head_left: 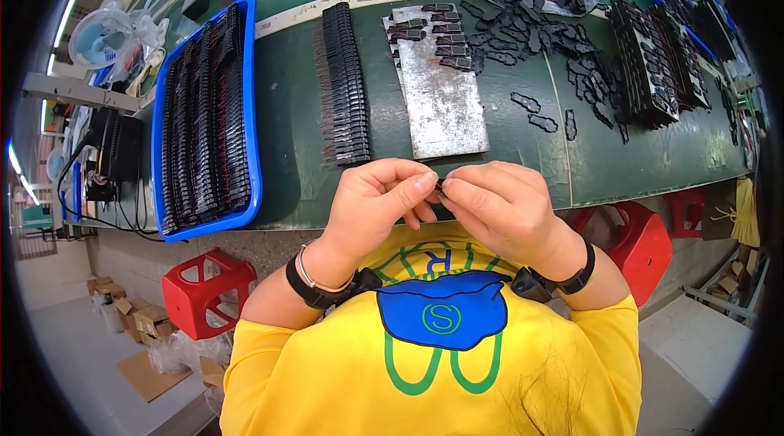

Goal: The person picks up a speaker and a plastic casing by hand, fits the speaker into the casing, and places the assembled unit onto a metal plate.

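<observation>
My left hand (371, 201) and my right hand (508, 206) meet at the table's near edge, fingertips pinched together. Between them is a small black part (441, 187), mostly covered by the fingers, so its exact kind is hidden. Just beyond my hands lies a scuffed metal plate (447, 113), with several black pieces with thin red wires (454, 51) along its far end. Left of the plate runs a long, tight row of black wired parts (349, 89). Flat black plastic pieces (531, 34) are heaped to the far right, some spilling from a clear bag.
A blue tray (255, 117) packed with rows of black parts stands at the left. Stacked plates with black parts (645, 68) rise at the right. Red stools (208, 293) flank me below the green table (523, 146). A fan (102, 37) stands far left.
</observation>
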The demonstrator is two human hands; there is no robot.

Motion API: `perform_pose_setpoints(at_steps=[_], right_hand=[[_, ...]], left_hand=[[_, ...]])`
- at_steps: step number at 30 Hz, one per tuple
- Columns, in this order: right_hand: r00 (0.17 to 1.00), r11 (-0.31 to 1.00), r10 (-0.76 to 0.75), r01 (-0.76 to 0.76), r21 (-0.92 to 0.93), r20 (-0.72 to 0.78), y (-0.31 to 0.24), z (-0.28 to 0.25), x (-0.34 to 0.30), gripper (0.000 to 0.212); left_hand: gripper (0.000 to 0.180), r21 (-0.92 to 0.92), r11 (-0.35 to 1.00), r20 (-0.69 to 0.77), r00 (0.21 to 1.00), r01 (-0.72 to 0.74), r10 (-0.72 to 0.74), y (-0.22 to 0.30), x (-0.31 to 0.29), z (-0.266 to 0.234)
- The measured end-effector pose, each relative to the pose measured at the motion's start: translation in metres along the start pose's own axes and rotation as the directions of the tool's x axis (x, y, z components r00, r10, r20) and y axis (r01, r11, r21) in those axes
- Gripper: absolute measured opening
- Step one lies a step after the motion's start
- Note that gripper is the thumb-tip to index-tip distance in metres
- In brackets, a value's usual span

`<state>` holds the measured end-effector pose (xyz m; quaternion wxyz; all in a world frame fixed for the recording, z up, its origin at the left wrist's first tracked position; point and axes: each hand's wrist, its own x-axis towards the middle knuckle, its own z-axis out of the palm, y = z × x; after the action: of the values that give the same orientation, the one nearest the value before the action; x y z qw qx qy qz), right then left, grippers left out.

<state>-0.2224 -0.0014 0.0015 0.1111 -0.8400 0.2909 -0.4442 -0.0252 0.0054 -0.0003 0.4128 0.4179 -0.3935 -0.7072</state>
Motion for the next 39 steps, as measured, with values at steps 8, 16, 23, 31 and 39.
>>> perform_pose_setpoints(at_steps=[8, 16, 23, 31, 39], right_hand=[[1.000, 1.000, -0.018, 0.018, -0.009, -0.012, 0.000, -0.001, -0.004, 0.027], [0.999, 0.990, 0.049, -0.050, 0.129, 0.006, 0.007, -0.015, -0.009, 0.024], [0.820, 0.814, 0.569, -0.572, -0.100, -0.061, 0.052, -0.082, -0.016, 0.020], [0.659, 0.645, 0.724, -0.544, -0.536, 0.202, 0.084, -0.066, 0.024, 0.017], [0.866, 0.791, 0.475, -0.341, -0.508, 0.157, 0.087, -0.051, 0.021, 0.019]], left_hand=[[0.014, 0.081, 0.997, 0.001, 1.000, -0.016, 0.016, 0.001, 0.000, 0.000], [0.012, 0.132, 0.980, 0.116, 0.980, 0.147, -0.163, 0.013, 0.001, -0.011], [0.012, 0.071, 0.995, 0.146, 0.986, 0.072, -0.082, 0.005, -0.003, -0.021], [0.011, 0.088, 0.996, 0.153, 0.987, 0.025, -0.038, -0.001, -0.005, -0.019], [0.010, 0.076, 0.997, 0.166, 0.986, 0.018, -0.031, 0.000, -0.004, -0.019]])
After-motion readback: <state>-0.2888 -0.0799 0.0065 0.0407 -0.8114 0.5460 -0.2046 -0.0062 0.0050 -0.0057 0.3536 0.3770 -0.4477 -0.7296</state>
